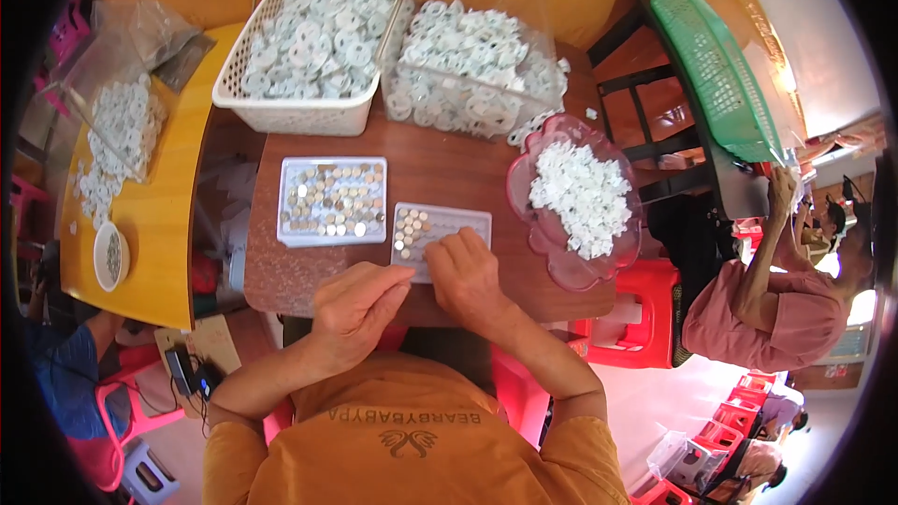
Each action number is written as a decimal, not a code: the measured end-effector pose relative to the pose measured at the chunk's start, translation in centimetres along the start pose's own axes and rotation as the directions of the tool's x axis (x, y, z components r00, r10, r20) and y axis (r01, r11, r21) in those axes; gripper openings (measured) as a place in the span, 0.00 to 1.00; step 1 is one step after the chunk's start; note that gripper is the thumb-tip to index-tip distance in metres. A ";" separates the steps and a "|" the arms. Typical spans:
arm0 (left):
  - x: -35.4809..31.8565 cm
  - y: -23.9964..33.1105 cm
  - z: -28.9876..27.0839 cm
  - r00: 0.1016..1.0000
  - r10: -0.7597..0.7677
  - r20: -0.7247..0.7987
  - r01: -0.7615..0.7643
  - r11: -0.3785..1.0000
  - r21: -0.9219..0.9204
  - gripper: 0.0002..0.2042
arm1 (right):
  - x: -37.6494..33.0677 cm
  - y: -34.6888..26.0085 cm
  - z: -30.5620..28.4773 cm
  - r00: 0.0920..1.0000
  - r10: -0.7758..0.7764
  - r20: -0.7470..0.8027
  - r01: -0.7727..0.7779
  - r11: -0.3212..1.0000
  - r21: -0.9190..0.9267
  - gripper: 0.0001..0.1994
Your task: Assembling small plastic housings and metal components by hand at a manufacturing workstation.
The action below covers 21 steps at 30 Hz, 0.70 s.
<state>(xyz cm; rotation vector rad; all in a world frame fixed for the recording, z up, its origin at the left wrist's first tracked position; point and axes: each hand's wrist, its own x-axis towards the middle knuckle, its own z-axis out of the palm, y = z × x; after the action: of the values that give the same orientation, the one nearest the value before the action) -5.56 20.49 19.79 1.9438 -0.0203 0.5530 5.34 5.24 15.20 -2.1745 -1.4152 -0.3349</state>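
A small pale grey tray [458, 217] lies on the brown table, with several round metallic discs [410, 224] at its left end. Over its right part, my right hand [465, 279] is closed, fingers curled down against the tray; whatever is in them is hidden. My left hand [354, 307] hovers at the tray's lower left corner, its fingers pressed together around something I cannot make out. Beyond the left hand sits a larger white tray [329, 240], where many more silvery and tan discs [332, 196] are spread out.
To the right, a pink scalloped bowl [526, 217] holds small white pieces [582, 196]. A white basket [299, 119] and a clear bin [533, 47], both full of white ring-shaped parts, stand at the back. Left is a yellow table [168, 243]; right, a red stool [645, 285] and a seated person [762, 318].
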 end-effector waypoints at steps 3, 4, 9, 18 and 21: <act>4.5 0.5 -1.3 0.968 0.250 0.028 -0.251 0.949 0.191 0.07 | -1.4 0.9 0.9 0.999 -0.013 0.031 0.016 0.996 -0.088 0.07; 6.5 1.1 -2.0 0.949 0.311 0.045 -0.313 0.920 0.238 0.07 | -1.5 0.9 0.9 0.999 -0.013 0.041 0.017 0.995 -0.094 0.07; 19.8 0.1 -0.2 0.833 0.522 0.183 -0.549 0.738 0.393 0.07 | -1.5 1.0 1.1 1.000 -0.009 -0.018 0.008 0.999 -0.036 0.09; 30.4 -5.1 8.5 0.784 -0.259 0.564 -0.159 0.795 0.585 0.09 | -1.6 1.6 1.6 1.000 0.024 -0.004 -0.023 1.000 0.014 0.11; 30.8 -6.2 9.7 0.760 -0.324 0.563 -0.115 0.786 0.608 0.05 | -1.5 1.9 1.7 0.999 0.040 -0.007 -0.040 0.999 0.033 0.11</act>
<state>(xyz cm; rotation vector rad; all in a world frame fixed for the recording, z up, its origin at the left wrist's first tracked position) 27.09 21.91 23.20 2.6830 -0.1824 -0.2836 6.32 4.38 12.56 -2.1701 -1.3614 -0.3035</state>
